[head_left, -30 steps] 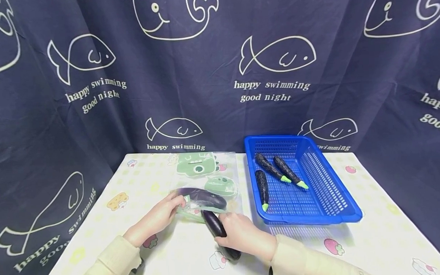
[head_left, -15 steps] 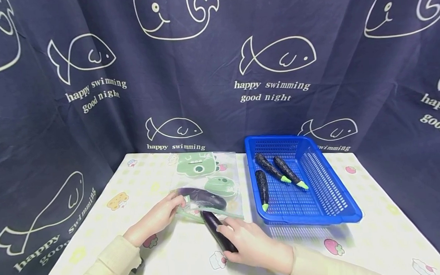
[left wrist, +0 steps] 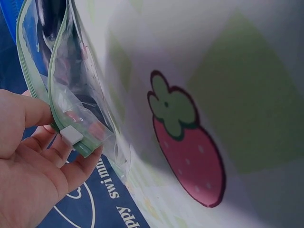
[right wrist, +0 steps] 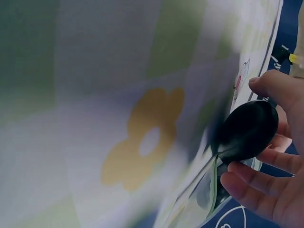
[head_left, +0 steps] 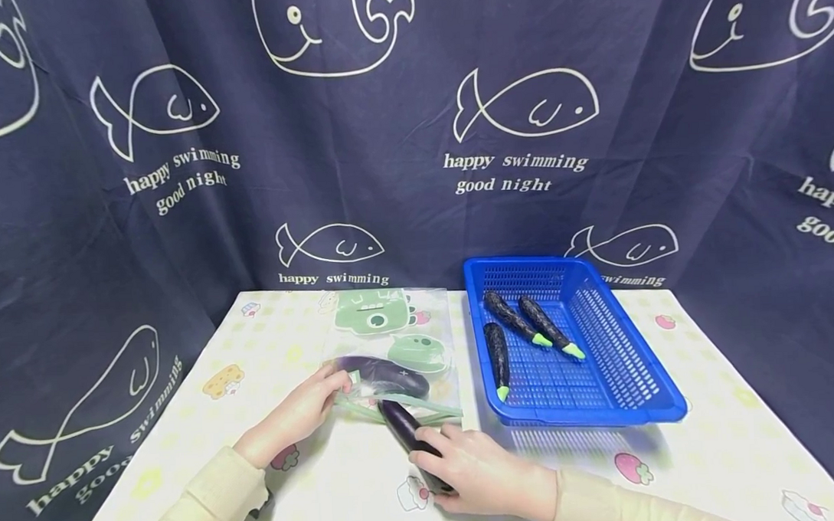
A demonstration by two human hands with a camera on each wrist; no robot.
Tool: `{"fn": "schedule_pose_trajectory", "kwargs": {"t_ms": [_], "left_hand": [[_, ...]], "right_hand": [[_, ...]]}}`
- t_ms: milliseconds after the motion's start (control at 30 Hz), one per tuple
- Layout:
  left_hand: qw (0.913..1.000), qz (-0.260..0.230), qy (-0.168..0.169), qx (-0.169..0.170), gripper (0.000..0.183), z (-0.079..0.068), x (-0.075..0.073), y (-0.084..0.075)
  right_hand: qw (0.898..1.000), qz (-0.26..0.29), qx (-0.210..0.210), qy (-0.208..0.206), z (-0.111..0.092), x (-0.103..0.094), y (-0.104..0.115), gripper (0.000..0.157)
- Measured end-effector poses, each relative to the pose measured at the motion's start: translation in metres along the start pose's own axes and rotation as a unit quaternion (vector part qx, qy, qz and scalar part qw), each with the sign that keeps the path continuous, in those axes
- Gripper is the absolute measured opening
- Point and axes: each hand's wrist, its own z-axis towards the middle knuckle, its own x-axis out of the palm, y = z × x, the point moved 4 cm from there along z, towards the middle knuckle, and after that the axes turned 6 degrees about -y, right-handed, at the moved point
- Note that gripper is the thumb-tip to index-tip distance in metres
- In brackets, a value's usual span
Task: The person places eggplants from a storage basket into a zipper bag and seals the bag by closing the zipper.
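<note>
A clear zip bag (head_left: 436,313) with green dinosaur prints lies flat on the table, its green-edged mouth facing me. One dark purple eggplant (head_left: 387,378) lies inside it. My left hand (head_left: 318,402) pinches the left corner of the mouth, close to the white slider (left wrist: 71,135). My right hand (head_left: 479,473) holds a second eggplant (head_left: 400,424) by its near end, thumb on one side and fingers on the other. That eggplant's far tip is at the bag's mouth, and the two edges of the mouth (left wrist: 56,61) stand apart in the left wrist view.
To the right of the bag stands a blue perforated basket (head_left: 595,417). In it lie three long, dark, rough-skinned vegetables (head_left: 498,357) with bright green ends. A patterned cloth covers the table (head_left: 342,478), and a navy fish-print curtain (head_left: 413,153) hangs behind it.
My right hand has slid back along the eggplant toward its near end, now gripping it from the right. The eggplant has barely shifted. My left hand stays at the bag's corner.
</note>
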Motion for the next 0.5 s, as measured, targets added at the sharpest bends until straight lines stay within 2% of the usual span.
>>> {"fn": "schedule_pose_trajectory", "kwargs": {"t_ms": [233, 500], "left_hand": [[1.0000, -0.003, 0.004, -0.003, 0.025, 0.0001, 0.0020, 0.0012], [1.0000, -0.002, 0.006, -0.003, 0.025, 0.0010, 0.0018, 0.0020]], "right_hand": [[1.000, 0.010, -0.003, 0.012, -0.0018, 0.0050, 0.0000, 0.046], [1.000, 0.002, -0.009, -0.014, 0.0003, 0.0056, 0.0000, 0.040]]}}
